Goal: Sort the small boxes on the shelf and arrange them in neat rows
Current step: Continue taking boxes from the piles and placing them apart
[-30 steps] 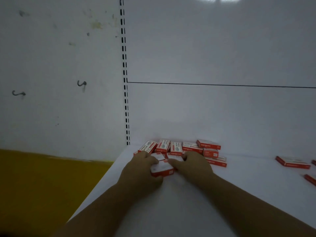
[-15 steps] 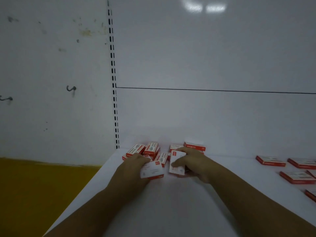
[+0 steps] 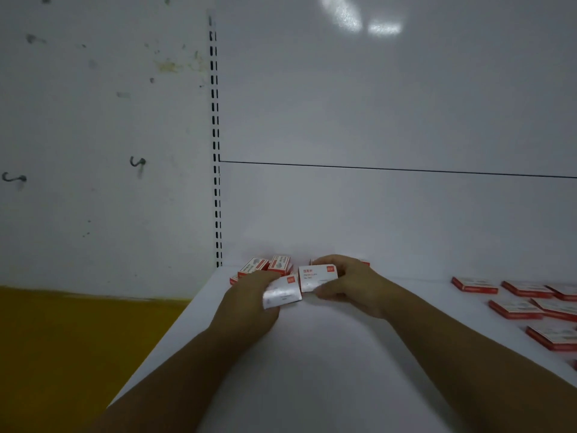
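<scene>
On the white shelf [image 3: 312, 354] both my hands hold small red-and-white boxes near the back left corner. My left hand [image 3: 246, 298] grips one box [image 3: 282, 292], its white face turned toward me. My right hand [image 3: 346, 282] grips a second box [image 3: 315, 276], also white face up, right beside the first. Behind my hands lies a loose cluster of boxes [image 3: 270, 265], partly hidden. Several more boxes [image 3: 524, 298] lie flat on the shelf at the far right.
The shelf's back panel [image 3: 390, 214] rises directly behind the boxes. A slotted upright [image 3: 216, 151] marks the shelf's left end. Left of it are a marked white wall with hooks [image 3: 137, 162] and a yellow band [image 3: 78, 339] below.
Each hand has lifted a box out of the cluster and turned its white face toward me. The view has shifted, showing more boxes on the right.
</scene>
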Motion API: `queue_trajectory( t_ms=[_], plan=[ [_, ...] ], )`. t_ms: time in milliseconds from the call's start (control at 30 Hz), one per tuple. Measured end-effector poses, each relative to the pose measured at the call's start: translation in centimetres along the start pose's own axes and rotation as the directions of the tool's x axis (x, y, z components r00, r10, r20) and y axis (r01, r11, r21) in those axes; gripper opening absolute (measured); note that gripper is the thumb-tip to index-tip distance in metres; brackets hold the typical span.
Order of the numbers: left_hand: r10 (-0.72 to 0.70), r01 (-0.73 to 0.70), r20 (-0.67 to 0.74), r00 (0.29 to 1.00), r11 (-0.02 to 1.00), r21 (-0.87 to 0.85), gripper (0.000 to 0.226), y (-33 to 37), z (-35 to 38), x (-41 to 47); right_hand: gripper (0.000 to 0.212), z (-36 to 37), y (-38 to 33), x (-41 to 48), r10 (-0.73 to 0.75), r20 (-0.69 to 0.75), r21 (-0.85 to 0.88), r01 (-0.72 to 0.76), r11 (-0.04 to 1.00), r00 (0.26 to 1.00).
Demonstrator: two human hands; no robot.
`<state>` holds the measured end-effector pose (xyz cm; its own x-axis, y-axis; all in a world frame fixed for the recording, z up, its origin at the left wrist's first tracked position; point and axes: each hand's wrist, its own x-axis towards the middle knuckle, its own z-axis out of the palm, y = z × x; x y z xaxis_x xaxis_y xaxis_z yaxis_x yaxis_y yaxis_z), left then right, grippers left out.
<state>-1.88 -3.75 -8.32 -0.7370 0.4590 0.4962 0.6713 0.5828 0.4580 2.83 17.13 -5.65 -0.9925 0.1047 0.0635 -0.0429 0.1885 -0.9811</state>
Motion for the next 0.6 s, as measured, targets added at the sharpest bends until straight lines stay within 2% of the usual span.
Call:
queue_trajectory(
  t_ms=[67, 133, 233, 300, 400, 500, 567, 600],
  plan=[
    [0.014, -0.014, 0.0, 1.0, 0.999, -0.051, 0.05, 0.0, 0.2, 0.0, 0.057, 0.1, -0.1, -1.0, -0.028, -0.052, -0.186, 0.017, 0.982, 0.998],
    [0.043, -0.041, 0.015, 0.999, 0.997, -0.068, 0.051, 0.0, 0.5, 0.1, 0.056, 0.3, -0.2, -2.2, -0.108, -0.125, -0.367, 0.055, 0.928, 0.986],
    [0.102, -0.097, 0.064, 0.993, 0.992, -0.084, 0.051, 0.7, 0.7, 0.4, 0.049, 0.1, 0.1, -4.1, -0.212, -0.186, -0.504, 0.093, 0.859, 0.959],
    [0.156, -0.151, 0.084, 0.984, 0.986, -0.07, 0.05, 1.4, 0.8, 0.5, 0.05, -0.8, 0.1, -5.5, -0.27, -0.176, -0.593, 0.117, 0.796, 0.947],
    [0.215, -0.218, 0.158, 0.964, 0.976, -0.001, 0.051, 3.3, 0.7, 0.6, 0.049, -2.8, -0.4, -7.8, -0.389, -0.102, -0.824, 0.141, 0.549, 0.916],
    [0.293, -0.311, 0.203, 0.934, 0.949, 0.061, 0.054, 6.5, 1.0, 0.7, 0.054, -5.2, -0.9, -10.2, -0.433, -0.028, -0.953, 0.106, 0.284, 0.901],
    [0.329, -0.349, 0.193, 0.924, 0.933, 0.082, 0.059, 9.2, 1.6, 0.7, 0.057, -7.5, -0.9, -12.0, -0.452, -0.012, -0.982, 0.076, 0.175, 0.892],
    [0.34, -0.36, 0.189, 0.921, 0.929, 0.083, 0.061, 10.7, 2.0, 0.7, 0.058, -8.9, -1.0, -13.1, -0.457, -0.02, -0.985, 0.061, 0.163, 0.889]
  ],
)
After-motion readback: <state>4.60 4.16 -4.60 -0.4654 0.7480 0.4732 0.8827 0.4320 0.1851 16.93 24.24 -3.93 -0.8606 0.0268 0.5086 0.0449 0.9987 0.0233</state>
